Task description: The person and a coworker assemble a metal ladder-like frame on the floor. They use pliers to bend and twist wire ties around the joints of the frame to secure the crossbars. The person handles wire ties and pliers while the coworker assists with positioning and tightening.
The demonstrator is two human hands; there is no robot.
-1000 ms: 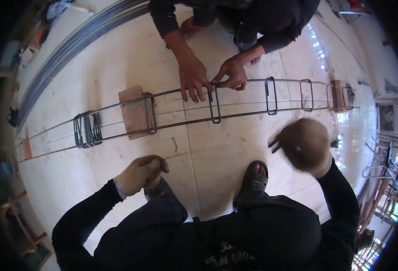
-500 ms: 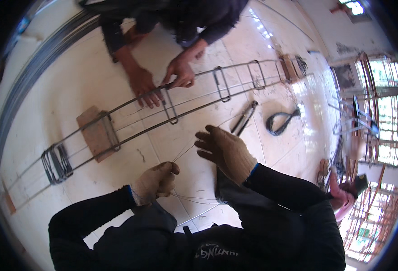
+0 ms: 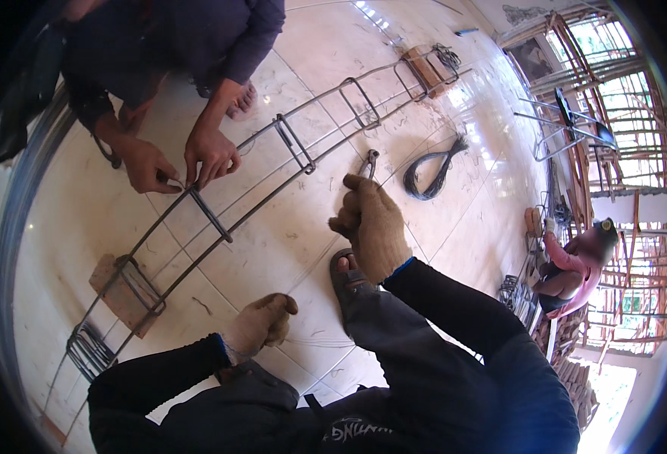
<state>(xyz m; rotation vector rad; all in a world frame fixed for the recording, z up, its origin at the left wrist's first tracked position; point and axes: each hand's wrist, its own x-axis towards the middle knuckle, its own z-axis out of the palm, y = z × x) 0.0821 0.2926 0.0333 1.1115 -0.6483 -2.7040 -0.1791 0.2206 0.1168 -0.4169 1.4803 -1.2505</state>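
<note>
My left hand (image 3: pixel 261 325), in a beige work glove, is closed with thumb and fingers pressed together on thin wire (image 3: pixel 314 342). Loose strands trail from it to the right, above the floor. My right hand (image 3: pixel 375 231), gloved the same way, is raised ahead of my foot with its fingers curled in. A faint strand runs from the left hand toward these fingertips, but what they hold is hidden. Just beyond the right hand shows the head of a pair of pliers (image 3: pixel 370 159), its handles covered by the glove. A looped bundle of dark wire (image 3: pixel 416 185) lies to its right.
A long rebar cage (image 3: pixel 254 212) with rectangular stirrups crosses ahead, propped on a board (image 3: pixel 114 291) and a wooden block (image 3: pixel 424 73). Opposite, a co-worker's hands (image 3: pixel 211 155) work at a stirrup. Another person (image 3: pixel 568 265) squats at right near a folding chair (image 3: pixel 572 125).
My view has turned, shifting the scene leftward. My right hand has risen and its spread fingers have curled. The co-worker's hands and a stirrup have moved left along the cage.
</note>
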